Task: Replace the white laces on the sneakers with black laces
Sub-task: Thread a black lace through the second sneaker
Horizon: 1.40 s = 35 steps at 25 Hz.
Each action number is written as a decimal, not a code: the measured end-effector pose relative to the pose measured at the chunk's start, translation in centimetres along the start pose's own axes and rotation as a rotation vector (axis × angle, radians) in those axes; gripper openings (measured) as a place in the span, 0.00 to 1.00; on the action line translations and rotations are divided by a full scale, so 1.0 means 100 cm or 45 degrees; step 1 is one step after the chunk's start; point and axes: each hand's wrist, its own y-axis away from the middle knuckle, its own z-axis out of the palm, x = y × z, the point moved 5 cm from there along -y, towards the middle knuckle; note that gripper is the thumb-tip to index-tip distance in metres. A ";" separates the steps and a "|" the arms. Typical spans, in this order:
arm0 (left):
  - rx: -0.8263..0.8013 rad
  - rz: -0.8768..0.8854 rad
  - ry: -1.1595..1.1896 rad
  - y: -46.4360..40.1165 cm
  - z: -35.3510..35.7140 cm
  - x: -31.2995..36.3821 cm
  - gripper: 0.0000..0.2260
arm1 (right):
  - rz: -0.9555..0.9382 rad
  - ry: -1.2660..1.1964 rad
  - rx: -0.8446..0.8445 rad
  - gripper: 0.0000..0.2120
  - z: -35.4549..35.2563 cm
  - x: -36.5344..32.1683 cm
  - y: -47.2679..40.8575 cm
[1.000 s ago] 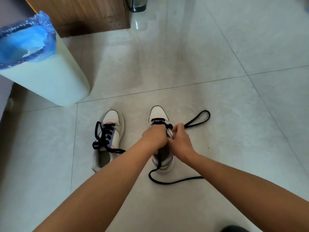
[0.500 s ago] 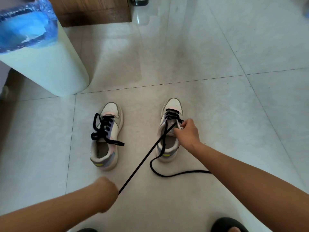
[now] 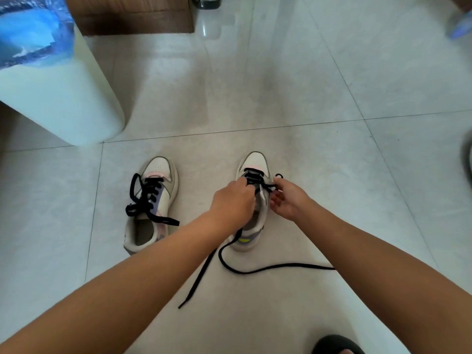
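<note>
Two white sneakers stand side by side on the tiled floor. The left sneaker carries a black lace through its eyelets, with loose ends hanging over its side. The right sneaker has the black lace only through its front eyelets. My left hand curls over this shoe's tongue and one lace end runs out from under it, slack on the floor. My right hand pinches the lace between thumb and forefinger at the shoe's right edge. The eyelets under my left hand are hidden.
A white bin with a blue liner stands at the upper left, close to the left sneaker. A wooden cabinet base lies beyond it. A dark slipper toe shows at the bottom right.
My left hand, which had pulled the lace taut toward the lower left, has come back onto the right sneaker. The pulled end now lies slack on the floor. The right hand stayed at the shoe.
</note>
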 end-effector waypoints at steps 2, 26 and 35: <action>-0.077 -0.076 -0.034 -0.018 0.009 0.006 0.12 | -0.028 -0.127 -0.066 0.06 0.004 -0.010 0.001; 0.057 -0.215 0.017 -0.019 0.022 -0.001 0.12 | -0.311 0.292 -0.315 0.05 -0.040 -0.058 0.022; 0.069 -0.201 0.491 -0.021 0.018 -0.013 0.10 | -0.600 0.932 -0.152 0.14 0.006 0.022 0.056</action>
